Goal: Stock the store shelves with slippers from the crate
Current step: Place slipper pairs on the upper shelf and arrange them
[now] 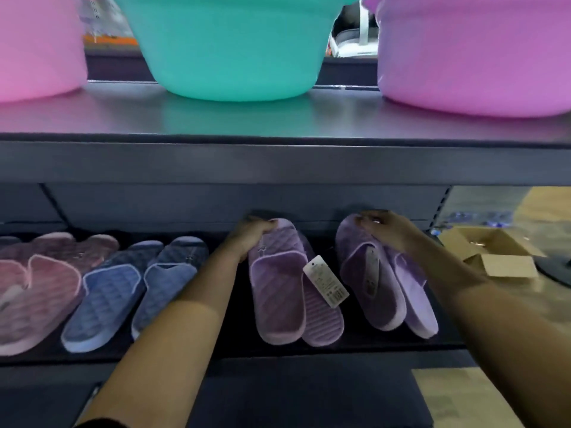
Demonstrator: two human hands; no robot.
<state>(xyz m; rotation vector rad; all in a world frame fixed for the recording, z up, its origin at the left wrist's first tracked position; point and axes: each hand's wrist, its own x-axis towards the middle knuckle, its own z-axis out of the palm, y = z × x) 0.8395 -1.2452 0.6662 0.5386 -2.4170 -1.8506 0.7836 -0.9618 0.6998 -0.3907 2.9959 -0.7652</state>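
Two bare forearms reaching onto the dark lower shelf. Left hand curled over the toe of a quilted lilac slipper pair with a white paper tag. Right hand gripping the toe end of a second lilac slipper pair. Leftward, blue quilted slippers, then pink ones. Rightward, an open cardboard box. Above, teal plastic basin between pink basins.

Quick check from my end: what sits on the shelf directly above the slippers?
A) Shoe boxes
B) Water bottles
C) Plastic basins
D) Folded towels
C: a teal basin stands between a pink basin and a purple basin on the upper shelf, above the slippers.
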